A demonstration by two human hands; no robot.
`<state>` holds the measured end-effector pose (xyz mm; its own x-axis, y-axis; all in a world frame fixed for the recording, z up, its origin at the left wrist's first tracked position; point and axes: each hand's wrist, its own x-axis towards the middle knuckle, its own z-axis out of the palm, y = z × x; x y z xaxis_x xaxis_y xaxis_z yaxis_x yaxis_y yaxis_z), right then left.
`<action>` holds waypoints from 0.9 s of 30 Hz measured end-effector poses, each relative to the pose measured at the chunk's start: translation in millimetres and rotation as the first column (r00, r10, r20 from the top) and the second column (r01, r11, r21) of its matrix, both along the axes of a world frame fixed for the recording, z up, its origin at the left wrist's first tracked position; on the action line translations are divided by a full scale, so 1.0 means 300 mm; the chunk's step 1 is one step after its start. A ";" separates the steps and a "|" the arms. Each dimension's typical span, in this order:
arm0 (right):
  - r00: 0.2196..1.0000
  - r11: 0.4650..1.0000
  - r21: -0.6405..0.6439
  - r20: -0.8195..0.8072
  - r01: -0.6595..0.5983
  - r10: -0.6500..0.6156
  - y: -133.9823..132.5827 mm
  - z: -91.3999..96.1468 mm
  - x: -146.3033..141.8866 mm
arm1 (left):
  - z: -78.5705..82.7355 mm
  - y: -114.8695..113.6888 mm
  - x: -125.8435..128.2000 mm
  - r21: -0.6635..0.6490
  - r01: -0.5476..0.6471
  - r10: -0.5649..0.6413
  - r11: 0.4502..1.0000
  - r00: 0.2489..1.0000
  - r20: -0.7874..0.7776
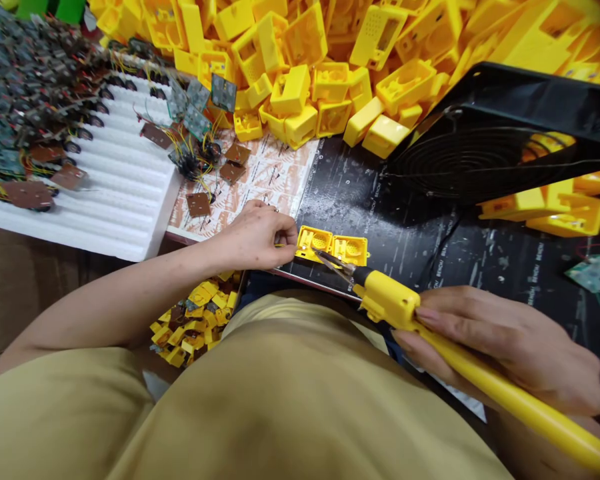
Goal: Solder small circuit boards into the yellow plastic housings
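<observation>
My right hand (510, 340) grips a yellow soldering iron (393, 300) with a black collar and a thin metal tip. The tip points left, over a small yellow plastic case (349, 248) lying opened out in two halves at the table's front edge. Small metal parts and round speaker grilles show inside the halves. At the case's left end, my left hand (260, 237) is closed in a pinch, with a bit of thin yellow wire (279, 245) between its fingers. The fingertips partly hide the wire, and the iron covers part of the case's lower edge.
Yellow plastic cases (295, 90) are heaped along the back. A black fan (460, 147) stands at right, near a green circuit board (596, 272). Wired boards (35, 87) crowd a white foam sheet (125, 153) at left. A bin below holds yellow pieces (197, 320).
</observation>
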<state>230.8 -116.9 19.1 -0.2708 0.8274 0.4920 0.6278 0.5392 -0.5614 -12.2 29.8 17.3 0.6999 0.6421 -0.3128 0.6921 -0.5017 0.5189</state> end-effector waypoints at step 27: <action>0.990 0.996 0.018 0.115 -0.089 0.086 0.034 0.050 0.003 | -0.016 0.015 0.009 0.059 0.016 -0.015 0.998 1.000 -0.025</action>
